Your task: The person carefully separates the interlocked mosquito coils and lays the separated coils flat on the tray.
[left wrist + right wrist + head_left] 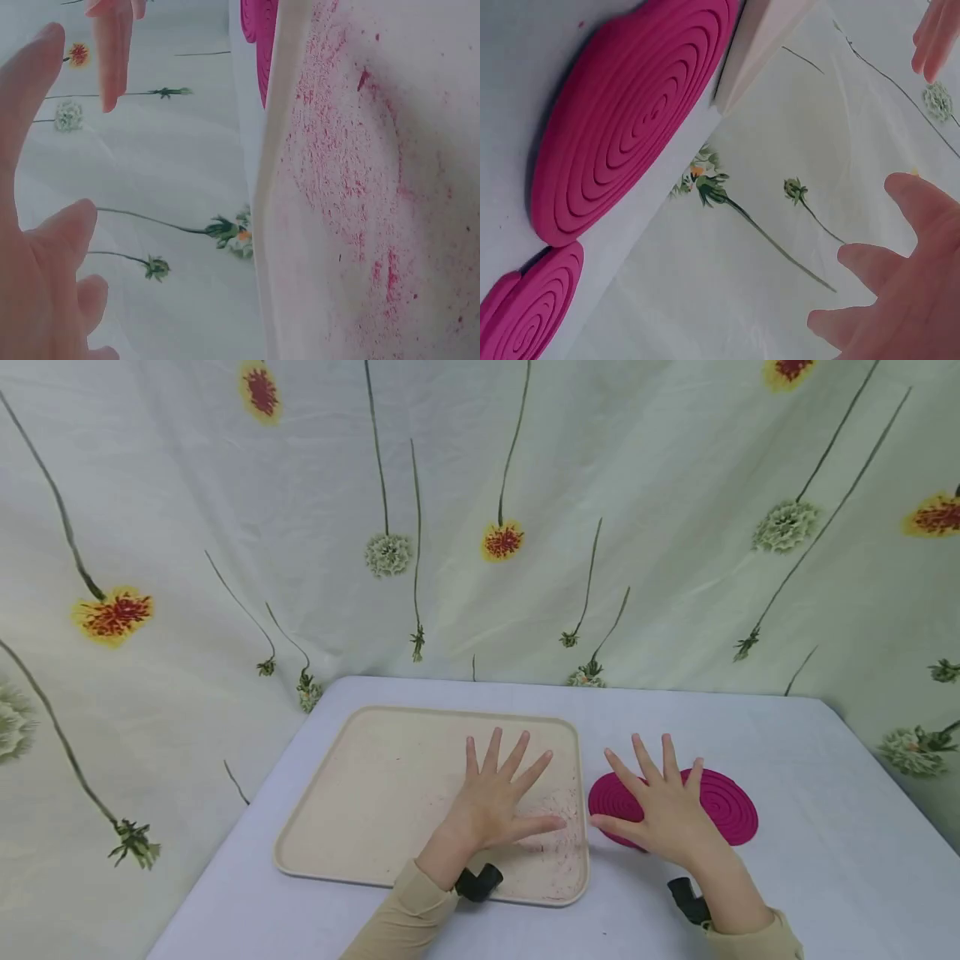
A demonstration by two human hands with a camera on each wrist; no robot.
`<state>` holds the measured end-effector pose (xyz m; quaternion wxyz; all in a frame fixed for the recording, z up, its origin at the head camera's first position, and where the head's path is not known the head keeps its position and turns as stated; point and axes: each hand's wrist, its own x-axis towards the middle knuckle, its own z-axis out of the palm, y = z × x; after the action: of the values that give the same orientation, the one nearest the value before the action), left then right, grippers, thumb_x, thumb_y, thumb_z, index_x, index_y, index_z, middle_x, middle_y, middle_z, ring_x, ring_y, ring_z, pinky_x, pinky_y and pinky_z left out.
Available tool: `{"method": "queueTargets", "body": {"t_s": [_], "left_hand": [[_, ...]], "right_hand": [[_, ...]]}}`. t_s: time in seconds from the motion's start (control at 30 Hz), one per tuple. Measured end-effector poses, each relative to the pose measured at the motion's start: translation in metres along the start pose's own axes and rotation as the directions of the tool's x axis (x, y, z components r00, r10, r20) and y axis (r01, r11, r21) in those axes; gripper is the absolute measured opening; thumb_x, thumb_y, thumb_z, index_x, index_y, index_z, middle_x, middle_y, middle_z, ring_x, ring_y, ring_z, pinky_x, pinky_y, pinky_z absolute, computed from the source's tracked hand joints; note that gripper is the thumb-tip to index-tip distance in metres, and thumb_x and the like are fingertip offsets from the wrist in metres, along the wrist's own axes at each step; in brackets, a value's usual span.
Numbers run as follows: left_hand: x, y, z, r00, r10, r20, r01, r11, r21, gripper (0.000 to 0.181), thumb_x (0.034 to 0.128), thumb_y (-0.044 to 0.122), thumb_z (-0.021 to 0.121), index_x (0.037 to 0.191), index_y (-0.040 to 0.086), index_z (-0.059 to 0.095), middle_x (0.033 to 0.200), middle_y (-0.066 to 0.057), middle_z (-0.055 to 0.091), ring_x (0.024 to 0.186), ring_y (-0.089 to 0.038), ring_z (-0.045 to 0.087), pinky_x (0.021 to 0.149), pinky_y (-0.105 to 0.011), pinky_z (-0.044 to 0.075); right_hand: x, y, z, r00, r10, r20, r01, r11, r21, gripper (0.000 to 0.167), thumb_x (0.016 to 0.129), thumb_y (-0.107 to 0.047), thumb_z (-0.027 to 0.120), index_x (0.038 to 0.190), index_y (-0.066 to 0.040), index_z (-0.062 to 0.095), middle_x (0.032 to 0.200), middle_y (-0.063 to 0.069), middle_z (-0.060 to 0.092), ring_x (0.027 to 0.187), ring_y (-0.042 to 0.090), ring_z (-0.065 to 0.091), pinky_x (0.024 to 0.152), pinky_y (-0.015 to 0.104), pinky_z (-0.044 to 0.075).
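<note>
Before the near edge of the tray (360,802), a tan left sleeve (405,914) and, farther right, a matching right sleeve (757,939) come in, with a black wrist piece (480,883) at the left wrist and another black piece (689,900) at the right. Beyond them, the left hand (487,806) hovers over the tray's right half, back up, its fingers fanned wide and its grasp empty; in the left wrist view it is apart from the tray. The right hand (663,814) is spread just as wide to the right of the tray, also empty, thumb tip near the tray's right rim. Beneath it, right of the tray, lie two flat magenta spirals: the left coil (615,795) just beside the rim, the right coil (729,808) farther out. Pink smears (345,150) mark the tray's right part. The white table (825,793) extends past the tray's far edge, and behind it hangs a pale cloth (450,460) printed with long-stemmed flowers.
</note>
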<state>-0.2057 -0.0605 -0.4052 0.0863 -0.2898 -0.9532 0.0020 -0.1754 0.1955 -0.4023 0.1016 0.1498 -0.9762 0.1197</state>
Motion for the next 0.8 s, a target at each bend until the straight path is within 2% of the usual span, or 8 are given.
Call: {"method": "queueTargets", "body": {"t_s": [0.13,0.23,0.33,0.4,0.5,0.57,0.7,0.8], "left_hand": [[0.003,0.000,-0.002,0.999,0.037,-0.027,-0.041,0.990,-0.136,0.083,0.0832,0.075,0.036,0.151,0.032,0.014,0.157,-0.006,0.004,0.140,-0.040,-0.008,0.103,-0.069,-0.005],[0.006,0.002,-0.004,0.997,0.049,-0.051,-0.060,0.968,-0.246,0.082,0.0850,0.073,0.036,0.151,0.031,0.012,0.157,-0.005,0.001,0.140,-0.037,-0.009,0.104,-0.068,-0.005],[0.010,0.007,-0.005,0.995,0.063,-0.072,-0.086,0.920,-0.381,0.081,0.0861,0.072,0.034,0.151,0.031,0.010,0.157,-0.003,0.000,0.141,-0.034,-0.009,0.104,-0.067,-0.006],[0.014,0.013,-0.005,0.994,0.068,-0.089,-0.103,0.867,-0.487,0.080,0.0868,0.071,0.035,0.151,0.031,0.009,0.157,-0.001,0.001,0.141,-0.031,-0.007,0.105,-0.066,-0.006],[0.020,0.025,-0.003,0.993,0.045,-0.107,-0.105,0.744,-0.660,0.077,0.0879,0.065,0.042,0.150,0.033,0.010,0.157,0.003,0.006,0.142,-0.025,-0.002,0.109,-0.061,-0.001],[0.024,0.033,-0.001,0.994,0.011,-0.104,-0.088,0.633,-0.769,0.076,0.0881,0.059,0.049,0.150,0.034,0.013,0.156,0.007,0.011,0.142,-0.019,0.006,0.111,-0.057,0.008],[0.033,0.052,0.006,0.994,-0.059,-0.090,-0.062,0.372,-0.926,0.072,0.0890,0.043,0.060,0.149,0.027,0.024,0.150,0.007,0.028,0.136,-0.017,0.027,0.107,-0.049,0.029],[0.040,0.069,0.012,0.991,-0.120,-0.066,-0.048,0.147,-0.988,0.061,0.0906,0.027,0.062,0.144,0.014,0.035,0.141,-0.003,0.044,0.127,-0.023,0.043,0.100,-0.036,0.041]], "right_hand": [[-0.002,0.007,-0.009,0.999,0.027,0.020,-0.028,0.998,0.050,0.092,0.076,-0.073,0.053,0.149,-0.023,0.026,0.154,0.020,0.011,0.138,0.042,-0.016,0.098,0.073,-0.008],[-0.003,0.015,-0.018,0.999,0.041,0.033,-0.045,0.993,0.109,0.094,0.077,-0.069,0.056,0.150,-0.020,0.022,0.154,0.022,0.009,0.137,0.043,-0.015,0.099,0.072,-0.009],[-0.003,0.026,-0.027,0.997,0.064,0.048,-0.071,0.983,0.168,0.097,0.078,-0.065,0.060,0.151,-0.016,0.019,0.154,0.024,0.006,0.137,0.046,-0.012,0.099,0.073,-0.005],[-0.004,0.034,-0.033,0.995,0.086,0.055,-0.095,0.974,0.206,0.098,0.078,-0.062,0.062,0.151,-0.014,0.016,0.153,0.025,0.005,0.137,0.047,-0.009,0.097,0.075,0.003],[-0.007,0.047,-0.041,0.990,0.120,0.073,-0.136,0.951,0.277,0.099,0.080,-0.057,0.064,0.152,-0.014,0.011,0.154,0.024,0.004,0.138,0.047,-0.005,0.092,0.078,0.016],[-0.009,0.056,-0.043,0.986,0.143,0.089,-0.164,0.931,0.327,0.100,0.080,-0.054,0.065,0.152,-0.015,0.007,0.154,0.024,0.004,0.137,0.047,0.001,0.088,0.079,0.021],[-0.014,0.075,-0.042,0.975,0.189,0.120,-0.222,0.890,0.397,0.101,0.081,-0.050,0.067,0.152,-0.014,0.004,0.152,0.027,0.006,0.134,0.051,0.012,0.088,0.077,0.025],[-0.017,0.087,-0.041,0.962,0.230,0.148,-0.271,0.871,0.411,0.098,0.084,-0.049,0.064,0.151,-0.010,0.005,0.150,0.030,0.010,0.128,0.056,0.019,0.087,0.075,0.029]]}}
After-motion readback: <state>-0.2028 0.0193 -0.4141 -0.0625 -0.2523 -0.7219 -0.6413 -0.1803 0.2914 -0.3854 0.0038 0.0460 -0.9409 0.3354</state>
